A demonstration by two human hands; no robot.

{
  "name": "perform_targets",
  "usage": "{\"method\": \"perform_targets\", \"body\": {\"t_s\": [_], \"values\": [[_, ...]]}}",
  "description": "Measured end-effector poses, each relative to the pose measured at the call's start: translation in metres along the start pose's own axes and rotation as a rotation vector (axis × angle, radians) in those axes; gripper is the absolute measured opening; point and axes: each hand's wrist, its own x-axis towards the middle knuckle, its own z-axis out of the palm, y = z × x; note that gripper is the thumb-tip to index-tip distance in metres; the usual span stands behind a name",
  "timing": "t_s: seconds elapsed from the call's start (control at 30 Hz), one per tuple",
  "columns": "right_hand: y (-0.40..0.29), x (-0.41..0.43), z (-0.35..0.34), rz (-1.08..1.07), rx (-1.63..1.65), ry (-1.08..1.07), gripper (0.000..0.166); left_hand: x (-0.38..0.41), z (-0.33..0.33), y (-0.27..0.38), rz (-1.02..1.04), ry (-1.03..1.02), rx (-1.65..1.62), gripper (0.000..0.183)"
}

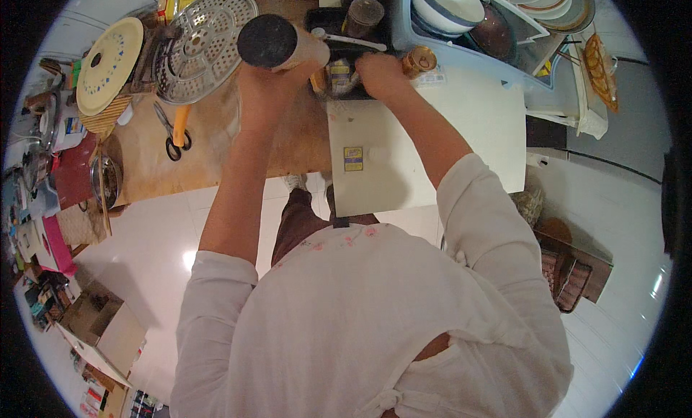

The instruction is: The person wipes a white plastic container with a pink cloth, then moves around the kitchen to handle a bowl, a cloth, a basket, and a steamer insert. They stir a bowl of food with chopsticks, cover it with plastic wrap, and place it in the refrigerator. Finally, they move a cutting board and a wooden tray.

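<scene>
My left hand (275,88) is closed around a pale cylindrical container with a dark round end (267,41), tilted over the far part of the wooden table. To its right, my right hand (380,75) reaches to a black tray (354,95); its fingertips are hidden, so what it holds cannot be told. Beside that hand is a gold-coloured can (419,62). In the tray a jar (363,17) stands near a long white-handled utensil (354,41), and a small container with a yellow and blue label (340,76) is between my hands.
Scissors (174,131) lie on the wooden table (216,153) at left, below a perforated steamer plate (205,45) and a cream lid (110,66). A blue plastic bin (459,56) with bowls and plates stands at the back right, behind a white board (465,137).
</scene>
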Motion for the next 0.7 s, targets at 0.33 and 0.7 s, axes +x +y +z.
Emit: {"method": "perform_targets", "body": {"t_s": [0.33,0.7], "values": [[0.002,-0.004,-0.034,0.038,0.163,-0.06,0.017,-0.002,-0.006,-0.018,-0.099,0.095,-0.096,0.042],[0.012,0.005,-0.058,0.112,0.404,-0.116,0.037,-0.001,0.003,-0.011,-0.066,0.081,-0.088,0.039]]}}
